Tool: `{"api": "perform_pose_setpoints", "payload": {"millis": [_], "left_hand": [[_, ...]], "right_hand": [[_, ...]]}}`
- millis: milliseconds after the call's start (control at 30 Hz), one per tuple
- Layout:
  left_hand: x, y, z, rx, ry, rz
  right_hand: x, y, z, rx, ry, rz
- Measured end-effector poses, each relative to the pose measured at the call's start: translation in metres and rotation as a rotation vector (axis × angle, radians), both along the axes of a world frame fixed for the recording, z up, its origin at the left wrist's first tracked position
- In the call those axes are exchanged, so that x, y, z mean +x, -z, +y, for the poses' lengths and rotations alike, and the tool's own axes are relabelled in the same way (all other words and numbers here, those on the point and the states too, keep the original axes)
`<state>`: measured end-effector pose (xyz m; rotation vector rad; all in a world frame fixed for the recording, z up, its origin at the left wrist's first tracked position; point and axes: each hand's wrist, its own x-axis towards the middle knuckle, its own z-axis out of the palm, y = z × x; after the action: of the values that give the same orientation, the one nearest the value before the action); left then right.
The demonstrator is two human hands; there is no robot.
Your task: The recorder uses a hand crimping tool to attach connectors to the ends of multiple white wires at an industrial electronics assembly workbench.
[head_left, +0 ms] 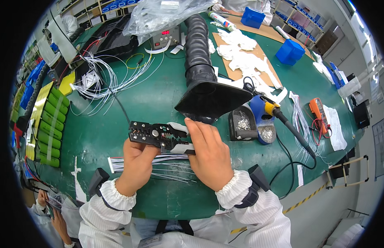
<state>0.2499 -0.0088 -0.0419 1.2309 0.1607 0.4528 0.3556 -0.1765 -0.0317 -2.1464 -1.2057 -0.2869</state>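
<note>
A pair of wire strippers (156, 134) with a black head and grey handles lies across my two hands above the green bench. My right hand (210, 153) is closed round its handles, the fingers stretched along the upper one. At the underside of the tool's head, my left hand (138, 165) is closed, thumb in front; the tool hides its fingertips and what they grip. A thin dark cable (119, 105) runs from the upper left to the tool's head. Beneath my hands lies a bundle of white wires (171, 167) with a white connector (111, 165) at its left end.
A black fume extractor hood (212, 97) hangs just beyond my hands. To its right stand a tip cleaner (242, 124) and a soldering iron (283, 118). Green battery cells (51, 128) stand at left, near loose white wires (113, 82). An orange multimeter (319, 113) lies at right.
</note>
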Motion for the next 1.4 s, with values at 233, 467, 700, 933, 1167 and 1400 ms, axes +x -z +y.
{"api": "perform_pose_setpoints", "payload": {"millis": [233,467,700,933,1167,1400], "left_hand": [[0.003,-0.003,-0.005,0.057,-0.085,0.059],[0.005,-0.007,-0.007,0.026,-0.100,0.084],[0.000,-0.003,0.001,-0.016,0.004,0.021],[0.003,-0.015,-0.006,0.046,-0.020,0.118],[0.000,-0.002,-0.011,-0.165,-0.033,0.051],[0.006,-0.006,-0.020,-0.245,-0.107,0.094]], "right_hand": [[0.001,-0.003,-0.002,-0.075,0.017,-0.080],[0.000,-0.001,-0.002,-0.064,-0.002,-0.017],[0.002,0.005,0.000,-0.039,-0.059,-0.010],[0.000,0.002,0.000,-0.049,-0.162,0.223],[-0.007,0.006,0.000,0.002,-0.215,0.361],[-0.011,0.000,0.005,-0.029,-0.215,0.726]]}}
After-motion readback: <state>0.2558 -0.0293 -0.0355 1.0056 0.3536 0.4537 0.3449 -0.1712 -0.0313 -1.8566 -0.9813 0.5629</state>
